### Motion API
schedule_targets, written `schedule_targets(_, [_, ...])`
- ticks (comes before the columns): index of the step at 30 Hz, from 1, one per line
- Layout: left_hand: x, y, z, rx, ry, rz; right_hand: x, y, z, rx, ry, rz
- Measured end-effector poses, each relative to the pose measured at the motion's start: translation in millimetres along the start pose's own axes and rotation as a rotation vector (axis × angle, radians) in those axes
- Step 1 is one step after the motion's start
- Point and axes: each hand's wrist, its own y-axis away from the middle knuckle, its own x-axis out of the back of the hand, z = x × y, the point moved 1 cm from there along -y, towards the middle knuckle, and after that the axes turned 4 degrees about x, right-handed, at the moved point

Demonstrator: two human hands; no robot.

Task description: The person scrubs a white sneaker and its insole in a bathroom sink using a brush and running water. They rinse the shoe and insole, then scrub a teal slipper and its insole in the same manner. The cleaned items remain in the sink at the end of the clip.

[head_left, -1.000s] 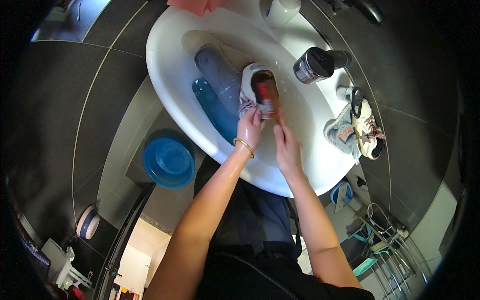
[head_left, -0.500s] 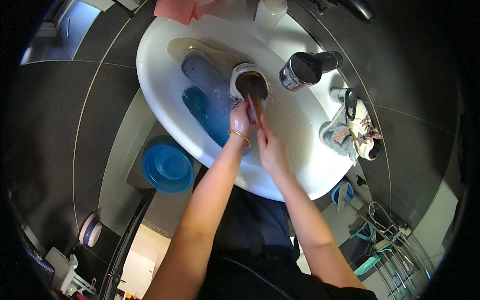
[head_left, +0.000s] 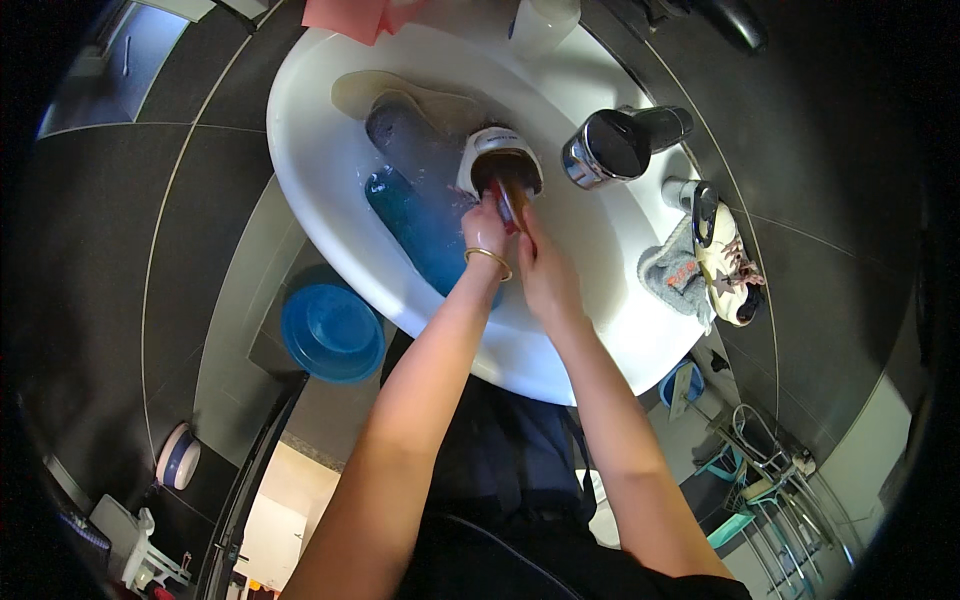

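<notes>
Where the hands (head_left: 486, 229) (head_left: 549, 279) nearly meet, the white shoe (head_left: 494, 139) extends beyond them.

In a white sink (head_left: 625, 345), the left hand (head_left: 486, 230) holds a white shoe (head_left: 488, 140) while the right hand (head_left: 548, 275) grips a brown handle (head_left: 517, 203) reaching into its opening. Beside the shoe, a beige insole (head_left: 357, 93), a grey insole (head_left: 400, 130) and a long blue piece (head_left: 400, 218) lie in cloudy water (head_left: 455, 205). A second shoe (head_left: 722, 258) and a grey cloth (head_left: 668, 268) lie at the sink's right edge
</notes>
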Motion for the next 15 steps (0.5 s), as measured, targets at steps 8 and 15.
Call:
schedule_targets(8, [3,-20,-7,0.015,0.064,-0.045,-26,21,24,0.131,0.041,0.111])
schedule_targets(15, [-5,-1,8,0.341,0.552,-0.214,-39,18,34,0.338,0.010,0.300])
